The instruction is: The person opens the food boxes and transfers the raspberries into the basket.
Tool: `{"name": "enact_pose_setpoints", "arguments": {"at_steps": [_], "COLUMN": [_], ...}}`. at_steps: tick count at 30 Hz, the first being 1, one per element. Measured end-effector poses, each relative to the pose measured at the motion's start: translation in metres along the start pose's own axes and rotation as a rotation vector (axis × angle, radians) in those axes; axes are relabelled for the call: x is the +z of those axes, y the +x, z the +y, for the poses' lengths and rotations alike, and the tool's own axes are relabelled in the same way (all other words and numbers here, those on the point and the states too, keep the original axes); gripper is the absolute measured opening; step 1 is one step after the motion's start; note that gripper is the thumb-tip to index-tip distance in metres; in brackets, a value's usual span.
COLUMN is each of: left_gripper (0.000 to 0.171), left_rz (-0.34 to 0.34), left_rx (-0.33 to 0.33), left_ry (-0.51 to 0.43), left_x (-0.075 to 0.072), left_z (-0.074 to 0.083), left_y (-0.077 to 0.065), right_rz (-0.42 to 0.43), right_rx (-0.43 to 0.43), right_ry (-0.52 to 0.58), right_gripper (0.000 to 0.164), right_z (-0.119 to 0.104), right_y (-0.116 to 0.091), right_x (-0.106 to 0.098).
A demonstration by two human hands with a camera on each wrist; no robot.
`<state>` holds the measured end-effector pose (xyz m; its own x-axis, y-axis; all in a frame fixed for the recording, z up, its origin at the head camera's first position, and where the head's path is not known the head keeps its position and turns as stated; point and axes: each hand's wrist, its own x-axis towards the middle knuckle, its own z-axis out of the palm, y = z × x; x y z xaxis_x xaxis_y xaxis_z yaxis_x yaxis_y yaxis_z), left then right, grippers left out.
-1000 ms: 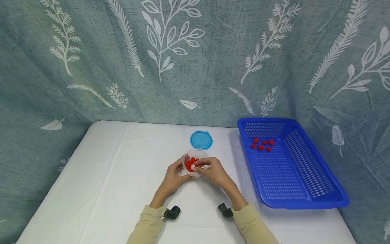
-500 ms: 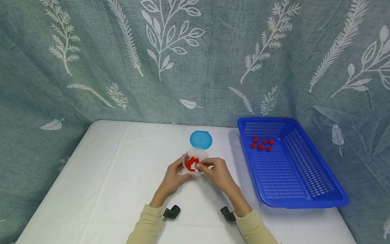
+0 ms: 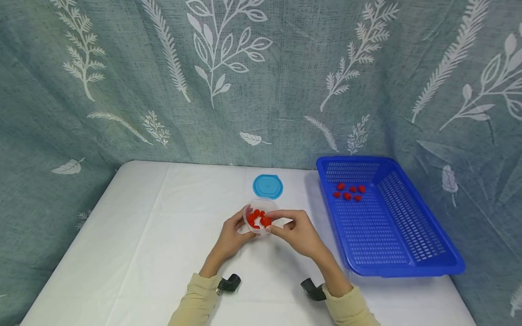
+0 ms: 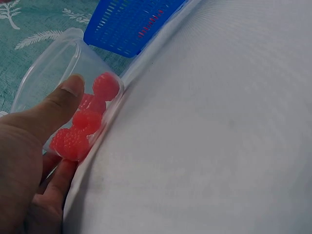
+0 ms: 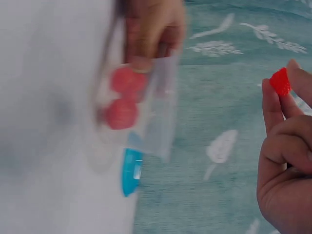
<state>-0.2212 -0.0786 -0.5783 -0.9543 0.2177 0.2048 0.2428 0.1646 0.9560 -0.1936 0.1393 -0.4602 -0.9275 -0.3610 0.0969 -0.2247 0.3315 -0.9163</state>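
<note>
My left hand (image 3: 231, 236) grips a clear plastic container (image 4: 53, 73) by its side, thumb across the near wall and fingers beneath. Several red raspberries (image 4: 87, 122) lie at the bottom of it, seen through the wall. My right hand (image 3: 297, 232) pinches one red raspberry (image 5: 280, 82) between thumb and fingertips. In the head view that raspberry overlaps the container's right side; the right wrist view has it well apart from the container, on the upper side.
A round blue lid (image 3: 268, 186) lies on the white table (image 3: 134, 253) just beyond the container. To the right stands a blue perforated basket (image 3: 379, 240), with several red raspberries (image 3: 347, 196) near its far left corner. A patterned green cloth (image 3: 163, 81) hangs behind.
My right hand has drawn back from inside the container, rightward, with a raspberry now showing in its fingertips. The left hand and container have stayed nearly in place.
</note>
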Motion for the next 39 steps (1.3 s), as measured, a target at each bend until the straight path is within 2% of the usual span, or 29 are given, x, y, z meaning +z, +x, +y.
{"name": "enact_pose_setpoints", "arguments": {"at_steps": [5,11,17,21,25,30,33,39], "left_gripper": [0.084,0.083,0.083,0.082,0.082,0.082,0.082,0.083], "left_rz": [-0.008,-0.008,-0.01,-0.004,-0.002,-0.002,-0.007,-0.009], "left_rx": [-0.036,-0.038,-0.051,-0.043,-0.041,-0.041,-0.036,-0.028], "left_ry": [0.012,0.021,0.018,0.008,0.006,0.003,-0.005,0.003], "left_x": [0.003,0.004,0.002,0.001,0.001,0.001,0.001,0.001], "left_z": [0.0,0.0,0.0,0.004,0.004,-0.001,-0.002,-0.002], "left_y": [0.001,0.001,0.001,-0.001,0.0,0.0,0.0,0.001], "right_rz": [0.012,0.124,0.235,0.282,0.363,0.435,0.418,0.343], "right_rx": [-0.069,-0.16,-0.143,-0.106,-0.034,0.11,0.18,0.228], "right_ry": [0.034,0.016,-0.024,-0.046,-0.083,-0.115,-0.149,-0.226], "right_gripper": [0.029,0.028,0.028,0.031,0.035,0.042,0.043,0.041], "right_z": [-0.024,-0.042,-0.047,-0.042,-0.023,0.019,0.046,0.099], "right_y": [-0.011,-0.015,-0.006,0.003,0.02,0.046,0.057,0.07], "right_x": [-0.025,-0.067,-0.103,-0.123,-0.143,-0.169,-0.181,-0.194]}}
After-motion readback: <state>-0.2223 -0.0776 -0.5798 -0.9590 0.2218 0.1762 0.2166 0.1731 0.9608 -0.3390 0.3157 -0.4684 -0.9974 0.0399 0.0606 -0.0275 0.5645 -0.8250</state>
